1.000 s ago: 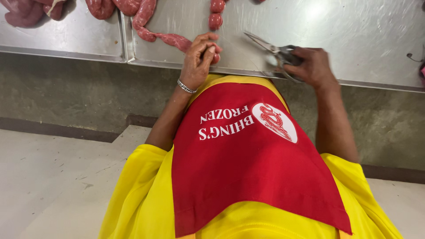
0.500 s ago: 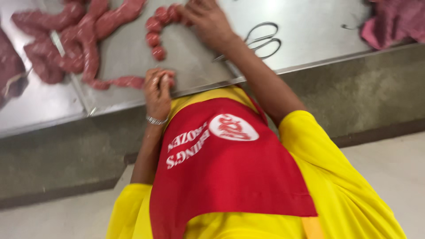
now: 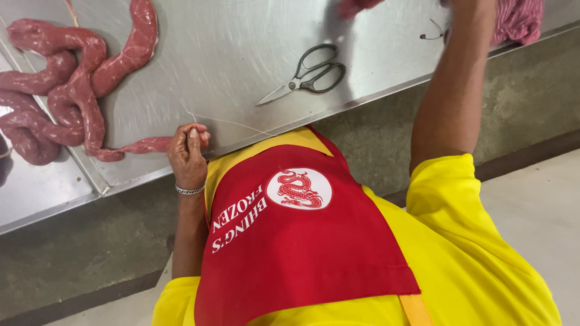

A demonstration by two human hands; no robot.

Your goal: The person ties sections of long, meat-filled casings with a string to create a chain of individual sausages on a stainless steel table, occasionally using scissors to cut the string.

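Note:
My left hand (image 3: pixel 188 154) is at the front edge of the steel table (image 3: pixel 241 36), fingers closed on the thin end of a long pink raw sausage (image 3: pixel 78 90). The sausage winds away in loops to the left. A thin white string (image 3: pixel 232 122) runs from the same hand to the right along the table edge. My right arm (image 3: pixel 453 90) stretches up to the far right, and its hand is cut off by the top of the frame. Grey-handled scissors (image 3: pixel 308 75) lie free on the table between the two arms.
A heap of pink meat (image 3: pixel 519 21) sits at the table's top right corner beside a small metal hook (image 3: pixel 432 33). A blurred pink piece (image 3: pixel 356 6) shows at the top edge. A second steel tray (image 3: pixel 36 187) adjoins on the left. I wear a red apron (image 3: pixel 290 241) over yellow.
My right hand has left the scissors area and reached up and right, out of the frame. The short linked sausages are gone from view. My left hand still grips the sausage end.

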